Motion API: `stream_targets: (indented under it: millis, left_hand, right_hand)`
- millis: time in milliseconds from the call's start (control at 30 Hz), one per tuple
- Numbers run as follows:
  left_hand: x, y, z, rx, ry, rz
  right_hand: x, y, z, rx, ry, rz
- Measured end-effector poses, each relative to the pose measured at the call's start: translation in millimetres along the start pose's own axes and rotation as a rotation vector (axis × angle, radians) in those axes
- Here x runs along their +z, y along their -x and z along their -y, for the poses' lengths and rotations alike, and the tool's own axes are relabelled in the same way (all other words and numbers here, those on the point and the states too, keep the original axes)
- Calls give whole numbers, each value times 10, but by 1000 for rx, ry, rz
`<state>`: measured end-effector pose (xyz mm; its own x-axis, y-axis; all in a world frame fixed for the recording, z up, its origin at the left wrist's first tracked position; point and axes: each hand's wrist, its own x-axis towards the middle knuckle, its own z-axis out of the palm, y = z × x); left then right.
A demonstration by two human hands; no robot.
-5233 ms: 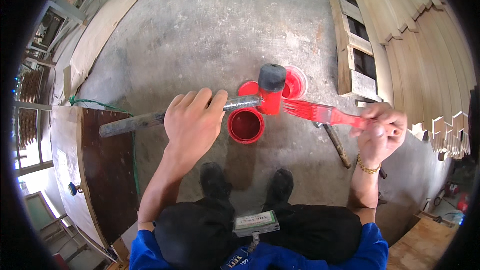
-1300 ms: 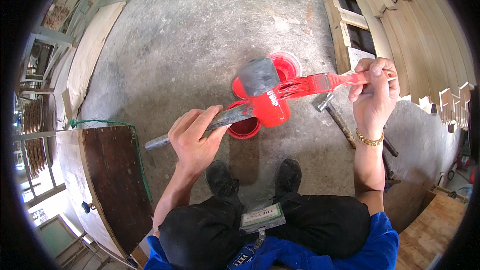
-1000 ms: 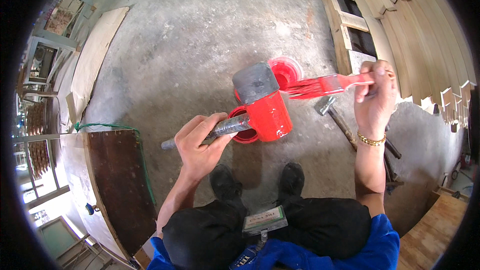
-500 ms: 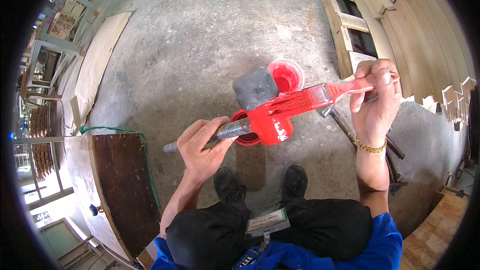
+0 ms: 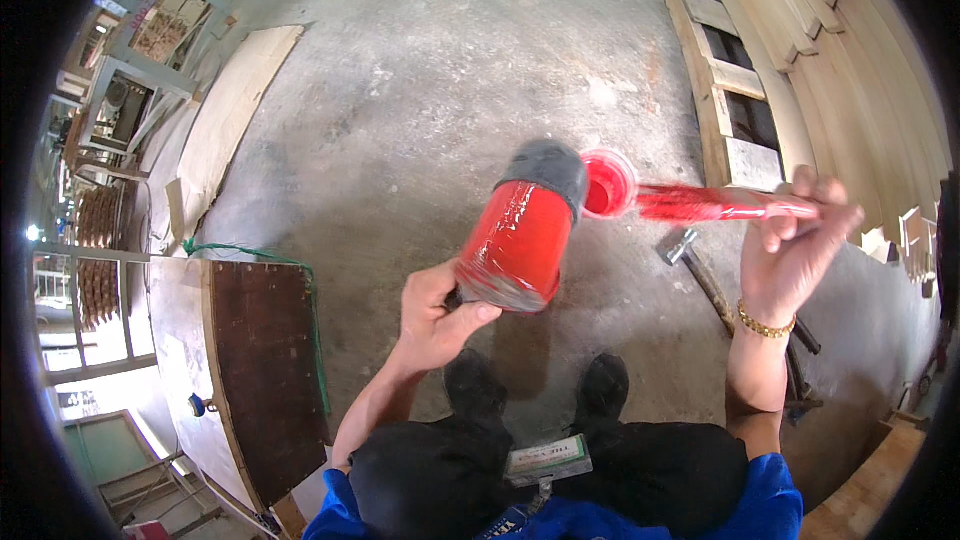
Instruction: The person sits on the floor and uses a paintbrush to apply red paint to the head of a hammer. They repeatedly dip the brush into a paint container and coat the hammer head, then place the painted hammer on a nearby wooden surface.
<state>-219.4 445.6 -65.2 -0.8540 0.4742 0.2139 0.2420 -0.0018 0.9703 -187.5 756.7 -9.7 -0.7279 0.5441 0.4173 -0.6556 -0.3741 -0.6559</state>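
- Your left grip [image 5: 437, 323] is clamped on one mallet [image 5: 520, 243], its handle mostly hidden behind the head.
- The mallet's head, a thick cylinder tilted above the floor [image 5: 430, 90], is glossy wet red, with one matte black end.
- Your right grip [image 5: 795, 235] is pinched on one brush [image 5: 700, 204]; its red bristles are blurred, apart from the mallet.
- One round, red-coated tub [image 5: 625, 183] sits between mallet and bristles in view.
- One metal-headed hammer [image 5: 711, 285] lies below the brush.
- Farther out: one slatted wood pallet [image 5: 708, 70], smooth pale boards [image 5: 870, 90], too many to count.
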Motion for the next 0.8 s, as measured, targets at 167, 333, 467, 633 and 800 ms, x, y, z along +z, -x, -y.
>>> stream_targets:
  millis: [167, 333, 467, 633, 800]
  left_hand:
    - [106, 29, -129, -172, 534, 139]
    - [218, -48, -247, -291, 575, -3]
    - [295, -86, -259, -359, 715, -62]
    - [362, -112, -205, -361, 771, -95]
    - [382, -114, -153, -326, 691, -128]
  right_hand:
    - [178, -24, 95, -350, 337, 129]
    - [383, -10, 77, -492, 400, 192]
    - [628, 55, -24, -529, 432, 352]
    - [900, 107, -205, -622, 458, 575]
    - [914, 27, -196, -653, 743, 839]
